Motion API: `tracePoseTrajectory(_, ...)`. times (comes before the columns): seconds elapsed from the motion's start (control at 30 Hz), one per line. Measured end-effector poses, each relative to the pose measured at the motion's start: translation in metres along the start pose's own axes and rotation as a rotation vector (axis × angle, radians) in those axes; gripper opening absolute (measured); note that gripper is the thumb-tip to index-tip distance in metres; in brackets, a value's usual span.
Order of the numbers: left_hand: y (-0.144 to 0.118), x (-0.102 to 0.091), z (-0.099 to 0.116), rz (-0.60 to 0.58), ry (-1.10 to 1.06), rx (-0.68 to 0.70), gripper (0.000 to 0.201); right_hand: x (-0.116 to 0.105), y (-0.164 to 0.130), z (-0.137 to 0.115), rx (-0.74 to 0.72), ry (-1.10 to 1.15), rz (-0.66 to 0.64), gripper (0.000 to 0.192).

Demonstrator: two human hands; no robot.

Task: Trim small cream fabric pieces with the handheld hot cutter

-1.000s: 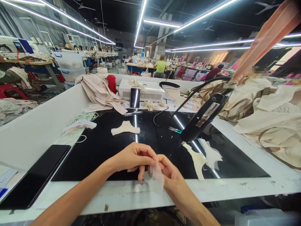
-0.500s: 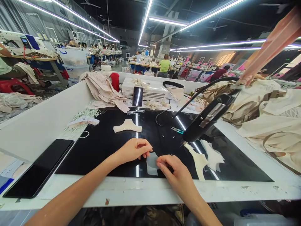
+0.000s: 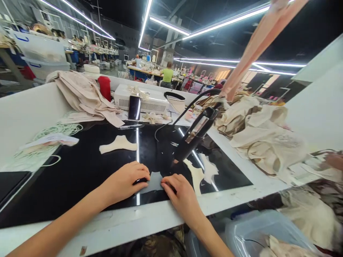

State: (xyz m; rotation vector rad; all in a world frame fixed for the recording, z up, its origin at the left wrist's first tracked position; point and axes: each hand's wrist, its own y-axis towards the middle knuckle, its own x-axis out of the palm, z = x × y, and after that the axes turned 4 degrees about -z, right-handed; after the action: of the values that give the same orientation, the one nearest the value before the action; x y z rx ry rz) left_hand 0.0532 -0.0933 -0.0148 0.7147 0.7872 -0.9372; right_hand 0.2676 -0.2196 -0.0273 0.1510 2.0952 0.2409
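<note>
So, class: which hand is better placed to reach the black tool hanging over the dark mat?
Right hand: it lies just below the black tool; the left hand sits farther left of the sheer patch.

- cream fabric cutout lying flat on the black tabletop
- red cup next to a heap of beige cloth
- white box unit at the back, dark phone propped against it
- coil of white cord on the left
- big cloth pile off to the right

A sheer patch lies on the worktop between the left hand and right hand; a cut fabric piece sits farther left, a fabric heap to the right.
</note>
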Motion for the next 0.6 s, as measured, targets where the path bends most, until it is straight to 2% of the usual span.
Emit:
tracePoseTrajectory(0.17, -0.001, 0.006, -0.012, 0.037, 0.102, 0.026, 0.017, -0.025, -0.015, 0.020, 0.066, -0.038, 0.098, 0.013)
tracePoseTrajectory(0.37, -0.003, 0.009, -0.018, 0.098, 0.171, 0.062, 0.023, -0.082, -0.032, 0.089, 0.280, -0.111, 0.338, 0.025)
tracePoseTrajectory(0.47, -0.003, 0.010, -0.016, 0.121, 0.192, 0.079, 0.024, -0.099, -0.027, 0.126, 0.362, -0.149, 0.384, 0.030)
tracePoseTrajectory(0.6, -0.004, 0.014, -0.017, 0.126, 0.206, 0.110, 0.024, -0.103, -0.004, 0.162, 0.436, -0.189, 0.376, 0.025)
